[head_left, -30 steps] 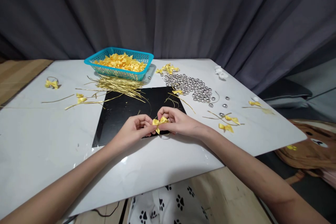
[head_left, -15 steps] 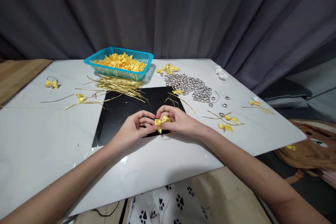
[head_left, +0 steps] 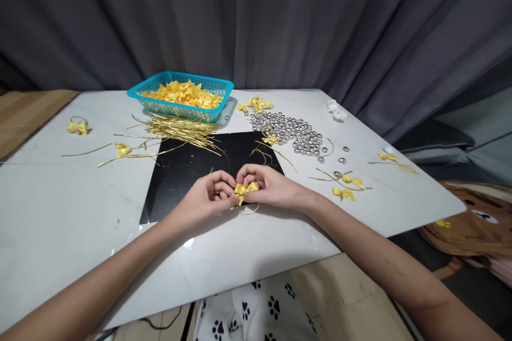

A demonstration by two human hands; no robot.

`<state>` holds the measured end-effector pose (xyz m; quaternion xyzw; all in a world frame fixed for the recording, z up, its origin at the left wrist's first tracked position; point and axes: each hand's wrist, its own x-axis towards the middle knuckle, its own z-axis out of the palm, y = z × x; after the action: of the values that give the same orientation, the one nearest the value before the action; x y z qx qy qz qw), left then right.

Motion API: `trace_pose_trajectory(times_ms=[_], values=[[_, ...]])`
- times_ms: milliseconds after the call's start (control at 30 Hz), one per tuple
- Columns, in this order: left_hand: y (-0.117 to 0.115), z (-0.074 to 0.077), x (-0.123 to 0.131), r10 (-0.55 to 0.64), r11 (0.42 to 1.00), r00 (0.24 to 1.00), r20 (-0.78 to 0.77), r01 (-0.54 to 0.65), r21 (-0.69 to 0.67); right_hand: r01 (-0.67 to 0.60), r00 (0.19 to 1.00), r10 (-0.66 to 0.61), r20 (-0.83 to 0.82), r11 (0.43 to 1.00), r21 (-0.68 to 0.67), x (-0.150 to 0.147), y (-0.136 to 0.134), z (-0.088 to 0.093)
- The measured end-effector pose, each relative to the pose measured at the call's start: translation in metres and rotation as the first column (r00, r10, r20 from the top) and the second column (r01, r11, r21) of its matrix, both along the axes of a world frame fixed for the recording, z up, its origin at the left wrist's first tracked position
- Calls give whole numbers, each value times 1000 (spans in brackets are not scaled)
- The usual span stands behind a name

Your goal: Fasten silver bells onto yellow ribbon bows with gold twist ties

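Between my fingertips is a yellow ribbon bow [head_left: 246, 188], held above the near edge of a black mat [head_left: 176, 186]. My left hand [head_left: 214, 192] pinches its left side, with thumb and fingers closed. On the other side, my right hand [head_left: 270, 185] is closed on the bow with thumb and index finger. A thin gold cord [head_left: 251, 211] loops below the bow. Whether anything else sits behind the bow is hidden by my fingers.
A blue basket [head_left: 138, 95] of yellow bows stands at the back, before a bundle of gold cords [head_left: 180, 130]. Many silver gems [head_left: 296, 133] lie right of centre. Loose bows [head_left: 344, 193] rest at the right. A brown bear-faced bag [head_left: 472, 224] sits beyond the table's right edge.
The bow has turned a little in my fingers and shows more of its front. The cord loop beneath it hangs more in view. Both hands stay in nearly the same place.
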<state>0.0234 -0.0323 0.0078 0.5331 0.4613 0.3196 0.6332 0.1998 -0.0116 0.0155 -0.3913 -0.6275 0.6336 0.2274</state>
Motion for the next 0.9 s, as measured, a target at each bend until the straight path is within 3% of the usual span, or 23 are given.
trace_pose_trajectory(times_ms=[367,567,667,767,900], values=[[1,-1,-1,11,1000,1000,21,-11,3,22,1000,-21,-20,1000,13,1,2,-2],[2,-2,0,40,995,999,-20,-38,89,-23,1000,22,12,998,57,1,2,-7],[4,-4,-1,59,994,998,-37,-55,93,-10,995,-13,102,974,226,2,0,-5],[4,-4,-2,86,994,996,-30,-84,71,-47,984,-41,175,883,468,4,1,-3],[4,-3,-3,99,993,995,-30,-96,75,-102,975,-33,218,808,580,7,3,0]])
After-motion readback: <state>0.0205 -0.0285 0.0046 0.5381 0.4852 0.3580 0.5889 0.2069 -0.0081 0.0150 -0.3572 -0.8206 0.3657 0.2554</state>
